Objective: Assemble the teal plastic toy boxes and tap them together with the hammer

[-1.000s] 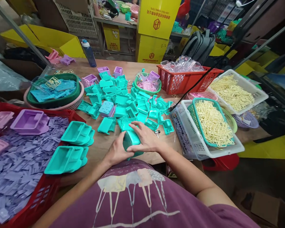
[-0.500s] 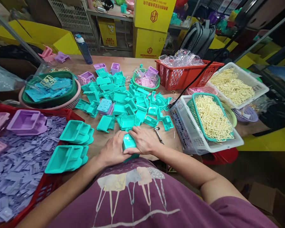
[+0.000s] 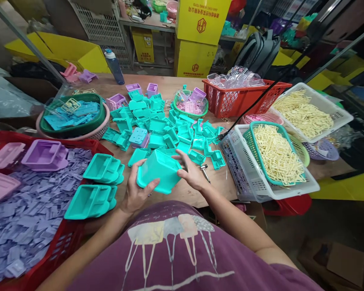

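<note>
2 hands, left hand [image 3: 136, 193] and right hand [image 3: 191, 174], fingers clamped on 1 teal tray [image 3: 159, 171], 2 teal stacks [image 3: 94, 186] beside

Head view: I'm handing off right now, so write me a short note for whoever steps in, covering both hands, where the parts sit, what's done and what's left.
Left hand: grips the near left end of the teal tub, thumb on its face.
Right hand: holds the tub's far right side, fingers spread on it.
The tub is lifted off the wooden table, tilted, its closed side toward the camera.
Done, by the look of it: two stacks of teal tubs lie on the table to the left, beside the red crate of purple chips.
Left: a loose pile of teal parts is spread across the table behind the hands.
A small metal tool lies just right of the right hand.
</note>
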The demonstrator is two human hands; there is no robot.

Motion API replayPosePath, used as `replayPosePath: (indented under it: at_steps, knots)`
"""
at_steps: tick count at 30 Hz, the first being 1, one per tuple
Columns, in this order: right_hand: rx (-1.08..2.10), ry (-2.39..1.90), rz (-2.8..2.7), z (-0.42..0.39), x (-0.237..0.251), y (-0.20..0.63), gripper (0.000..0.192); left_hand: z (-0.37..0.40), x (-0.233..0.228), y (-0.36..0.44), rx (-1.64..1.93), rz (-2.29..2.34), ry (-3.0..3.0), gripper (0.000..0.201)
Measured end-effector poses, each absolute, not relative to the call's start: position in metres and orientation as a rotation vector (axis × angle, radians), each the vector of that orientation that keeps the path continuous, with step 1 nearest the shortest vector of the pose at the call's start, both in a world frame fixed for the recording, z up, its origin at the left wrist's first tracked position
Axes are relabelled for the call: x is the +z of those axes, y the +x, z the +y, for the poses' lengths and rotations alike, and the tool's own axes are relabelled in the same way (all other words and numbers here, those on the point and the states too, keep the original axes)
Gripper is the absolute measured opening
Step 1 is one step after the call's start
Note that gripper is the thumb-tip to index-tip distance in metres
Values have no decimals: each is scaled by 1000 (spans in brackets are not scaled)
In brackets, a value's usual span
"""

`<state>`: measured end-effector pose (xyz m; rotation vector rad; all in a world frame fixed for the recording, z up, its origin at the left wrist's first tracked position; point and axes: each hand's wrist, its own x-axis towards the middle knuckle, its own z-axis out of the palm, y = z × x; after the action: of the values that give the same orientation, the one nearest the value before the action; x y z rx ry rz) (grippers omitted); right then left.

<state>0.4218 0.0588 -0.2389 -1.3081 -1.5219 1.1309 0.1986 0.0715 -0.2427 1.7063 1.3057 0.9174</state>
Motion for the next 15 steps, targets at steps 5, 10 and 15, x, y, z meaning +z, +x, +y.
replayPosePath:
  at_steps: [5, 10, 15]
  knots:
    - [1046, -1557, -1769, 59, -226, 419, 102, 90, -244, 185, 904, 1131, 1980, 88]
    - [645, -1424, -2376, 72, -206, 416, 106, 101, -227, 194, 421, 921, 2353, 115]
    - [772, -1290, -2218, 65, -221, 420, 102, 95, -245, 195, 363, 986, 2054, 106]
